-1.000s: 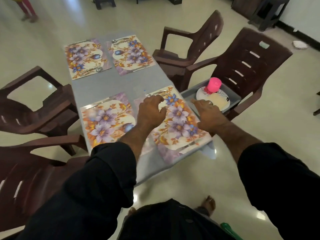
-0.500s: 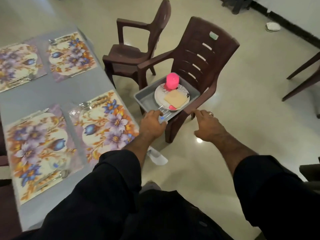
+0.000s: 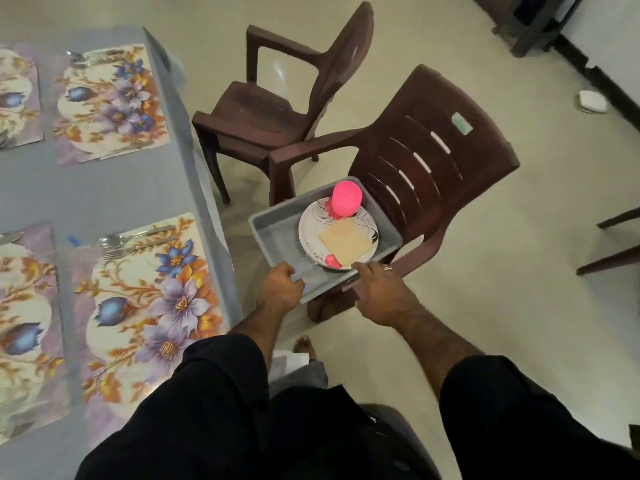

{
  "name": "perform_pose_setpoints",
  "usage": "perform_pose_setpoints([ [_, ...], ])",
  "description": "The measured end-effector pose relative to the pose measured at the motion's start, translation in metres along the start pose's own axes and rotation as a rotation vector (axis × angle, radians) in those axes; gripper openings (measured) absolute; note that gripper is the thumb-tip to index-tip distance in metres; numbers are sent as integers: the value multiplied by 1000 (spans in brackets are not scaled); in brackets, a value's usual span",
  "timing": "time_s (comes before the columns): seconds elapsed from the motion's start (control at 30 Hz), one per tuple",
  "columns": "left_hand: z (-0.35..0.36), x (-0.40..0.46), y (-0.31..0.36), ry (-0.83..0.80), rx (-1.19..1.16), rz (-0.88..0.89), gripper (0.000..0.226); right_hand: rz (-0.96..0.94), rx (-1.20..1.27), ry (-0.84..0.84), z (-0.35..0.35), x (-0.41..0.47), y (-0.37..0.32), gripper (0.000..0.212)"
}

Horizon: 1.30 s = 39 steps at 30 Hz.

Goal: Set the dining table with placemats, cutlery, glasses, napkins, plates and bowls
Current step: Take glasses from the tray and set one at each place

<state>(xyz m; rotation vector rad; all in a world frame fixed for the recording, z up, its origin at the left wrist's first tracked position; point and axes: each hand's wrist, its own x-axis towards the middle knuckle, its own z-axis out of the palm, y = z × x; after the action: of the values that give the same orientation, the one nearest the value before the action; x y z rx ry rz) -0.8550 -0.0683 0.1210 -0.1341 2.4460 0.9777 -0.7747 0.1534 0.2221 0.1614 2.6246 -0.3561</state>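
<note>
A grey tray [image 3: 273,230] rests on the seat of a brown plastic chair [image 3: 433,150] beside the table. In the tray lies a white patterned plate [image 3: 311,230] with an upturned pink cup [image 3: 346,199], a beige napkin [image 3: 344,242] and a small pink item [image 3: 332,260] on it. My left hand [image 3: 280,289] curls over the tray's near left corner; whether it grips anything is hidden. My right hand [image 3: 381,292] touches the tray's near rim by the plate, fingers apart. On the grey table [image 3: 104,188] lie floral placemats [image 3: 149,299], the nearest with cutlery [image 3: 135,239] along its far edge.
A second brown chair [image 3: 263,109] stands behind the first, close to the table edge. Another chair's legs [image 3: 616,244] show at the right edge. A white object [image 3: 592,102] lies on the floor by the wall, and dark furniture [image 3: 533,22] stands at top right.
My hands left the near placemat and moved right to the tray on the chair. The view swung right with them, and the hands now sit at the tray's near rim.
</note>
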Motion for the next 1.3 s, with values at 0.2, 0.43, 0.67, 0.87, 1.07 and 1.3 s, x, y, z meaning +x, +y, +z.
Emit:
perform_pose_setpoints([
  [0.2, -4, 29, -7, 19, -80, -186, 20, -128, -50, -159, -1, 90, -1, 94],
  [0.43, 30, 52, -38, 41, -199, -383, 21, -347, -270, -323, 43, 224, -6, 71],
  [0.67, 91, 65, -65, 178, -341, -645, 31, -690, -448, -379, 119, 323, -27, 72],
  [0.87, 119, 70, -59, 292, -423, -745, 26, -714, -486, -521, 148, 360, -33, 81],
  [1.07, 113, 76, -51, 287, -419, -758, 34, -763, -413, -552, 149, 384, -26, 72],
  [1.3, 104, 93, -34, 275, -28, -619, 39, -630, -96, -515, 126, 387, -17, 73],
])
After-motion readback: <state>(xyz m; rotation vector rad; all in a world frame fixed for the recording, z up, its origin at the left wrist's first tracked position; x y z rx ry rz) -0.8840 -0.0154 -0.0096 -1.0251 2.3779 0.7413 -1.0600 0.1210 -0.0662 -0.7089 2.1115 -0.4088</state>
